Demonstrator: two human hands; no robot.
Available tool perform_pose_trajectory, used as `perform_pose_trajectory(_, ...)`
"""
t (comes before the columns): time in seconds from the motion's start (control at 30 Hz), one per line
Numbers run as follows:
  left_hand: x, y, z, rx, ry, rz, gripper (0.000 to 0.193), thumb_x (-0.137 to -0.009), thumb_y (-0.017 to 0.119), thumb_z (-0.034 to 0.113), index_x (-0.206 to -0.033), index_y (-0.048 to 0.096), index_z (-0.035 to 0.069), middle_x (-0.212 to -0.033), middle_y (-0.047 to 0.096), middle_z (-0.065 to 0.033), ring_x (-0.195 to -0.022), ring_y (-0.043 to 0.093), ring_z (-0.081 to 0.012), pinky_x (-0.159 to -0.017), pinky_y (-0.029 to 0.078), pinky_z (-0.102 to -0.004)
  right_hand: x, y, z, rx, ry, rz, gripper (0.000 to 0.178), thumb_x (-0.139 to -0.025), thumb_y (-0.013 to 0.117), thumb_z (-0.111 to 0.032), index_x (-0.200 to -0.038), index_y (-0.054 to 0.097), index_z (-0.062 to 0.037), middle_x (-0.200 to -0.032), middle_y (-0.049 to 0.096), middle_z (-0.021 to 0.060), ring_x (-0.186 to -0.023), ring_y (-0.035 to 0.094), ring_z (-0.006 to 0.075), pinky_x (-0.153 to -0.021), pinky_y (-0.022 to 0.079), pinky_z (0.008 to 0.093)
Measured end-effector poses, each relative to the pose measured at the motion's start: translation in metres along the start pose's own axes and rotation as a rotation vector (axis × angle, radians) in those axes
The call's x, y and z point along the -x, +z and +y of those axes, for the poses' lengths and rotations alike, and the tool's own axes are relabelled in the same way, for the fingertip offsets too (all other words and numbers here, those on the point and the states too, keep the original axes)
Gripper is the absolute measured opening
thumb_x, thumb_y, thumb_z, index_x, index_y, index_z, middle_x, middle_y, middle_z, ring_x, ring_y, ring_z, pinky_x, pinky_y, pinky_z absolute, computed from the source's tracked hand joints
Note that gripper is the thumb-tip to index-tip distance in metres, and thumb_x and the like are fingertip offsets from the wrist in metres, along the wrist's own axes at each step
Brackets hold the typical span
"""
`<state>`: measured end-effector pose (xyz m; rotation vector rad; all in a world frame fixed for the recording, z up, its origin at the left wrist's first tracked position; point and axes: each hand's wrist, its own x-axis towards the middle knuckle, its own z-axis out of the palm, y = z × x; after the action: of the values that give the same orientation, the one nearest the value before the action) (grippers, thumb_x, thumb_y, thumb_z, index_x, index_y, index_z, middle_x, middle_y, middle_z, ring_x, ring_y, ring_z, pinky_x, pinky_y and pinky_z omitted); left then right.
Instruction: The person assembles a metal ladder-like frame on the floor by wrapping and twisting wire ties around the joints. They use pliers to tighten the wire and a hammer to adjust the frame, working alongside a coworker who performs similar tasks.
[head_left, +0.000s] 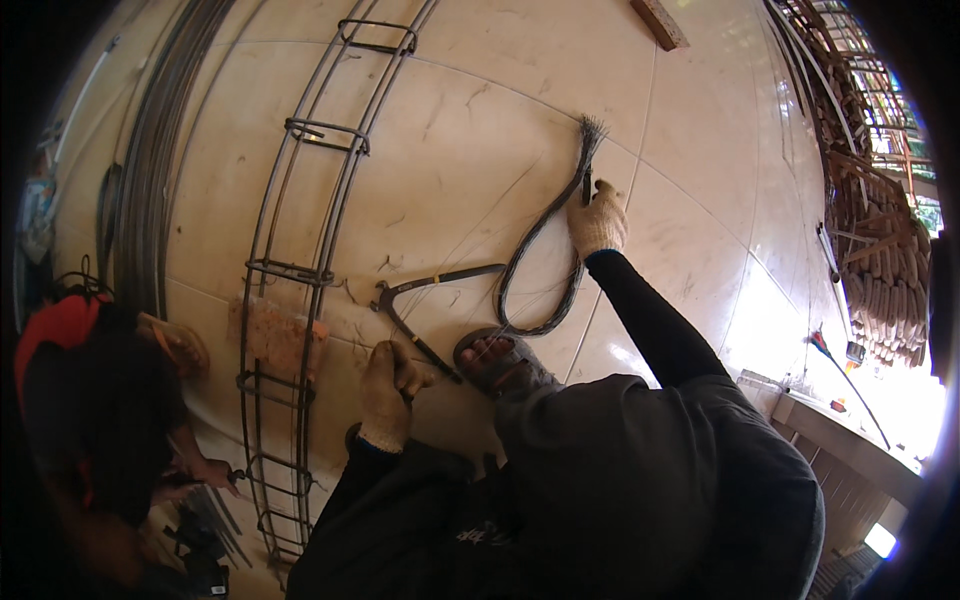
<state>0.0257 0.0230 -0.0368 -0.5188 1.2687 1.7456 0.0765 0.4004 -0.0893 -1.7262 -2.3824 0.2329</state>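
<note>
My right hand, in a pale knitted glove, is closed on a bundle of thin dark tie wire. The bundle lies in a long loop on the tiles, its frayed end pointing away from me. Closer in and to the left, my gloved left hand has its fingers curled together; whatever they hold, if anything, is too small to make out. Between the hands, a pair of pincers rests on the floor with its handles spread. One handle reaches to the wire loop. A rebar cage runs along the left of my left hand.
An orange-brown block sits under the cage. Long steel bars lie at far left. Another person crouches beyond the cage, a hand near its bars. My sandalled foot is beside the loop. A wooden piece lies at the far edge.
</note>
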Motion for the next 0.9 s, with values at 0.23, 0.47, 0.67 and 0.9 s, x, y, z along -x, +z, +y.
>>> perform_pose_trajectory(0.23, 0.002, -0.002, 0.004, -0.098, 0.016, -0.03, 0.042, -0.113, 0.046, 0.047, -0.087, 0.052, 0.015, -0.065, 0.034, 0.0054, -0.055, 0.034, -0.0095, -0.057, 0.034, -0.0298, -0.047, 0.039, 0.063, -0.044, -0.008, -0.138, 0.042, -0.09, 0.069, -0.043, -0.103, 0.074, -0.0031, -0.097, 0.077, 0.0235, -0.097, 0.074, 0.0458, -0.083, 0.057, 0.0522)
perform_pose_trajectory(0.47, 0.013, -0.028, 0.005, 0.09, 0.109, -0.028, 0.039, -0.112, 0.051, 0.048, -0.093, 0.055, 0.014, -0.063, 0.032, 0.0053, -0.052, 0.031, -0.0091, -0.05, 0.028, -0.0288, -0.218, 0.107, 0.274, 0.363, 0.048, -0.051, 0.037, -0.094, 0.063, -0.034, -0.108, 0.075, -0.0023, -0.112, 0.076, 0.0172, -0.102, 0.073, 0.0334, -0.085, 0.057, 0.0488)
perform_pose_trajectory(0.67, 0.023, -0.038, 0.038, 0.329, 0.126, -0.054, 0.039, -0.111, 0.053, 0.049, -0.108, 0.062, 0.011, -0.065, 0.027, 0.0062, -0.054, 0.028, -0.0085, -0.052, 0.028, -0.0281, -0.199, -0.001, 0.262, 0.305, 0.163, 0.381, 0.032, -0.1, 0.063, -0.027, -0.123, 0.076, -0.0092, -0.118, 0.078, 0.0096, -0.105, 0.075, 0.0261, -0.091, 0.056, 0.0408)
perform_pose_trajectory(0.9, 0.01, -0.005, 0.049, 0.321, 0.156, -0.164, 0.036, -0.111, 0.055, 0.047, -0.122, 0.064, 0.014, -0.065, 0.028, 0.0055, -0.054, 0.03, -0.0091, -0.053, 0.03, -0.0271, 0.02, -0.106, 0.011, -0.497, -0.781, 0.15, 0.019, -0.093, 0.071, 0.005, -0.109, 0.073, -0.0038, -0.099, 0.07, 0.0085, -0.074, 0.065, 0.0147, -0.065, 0.051, 0.0254)
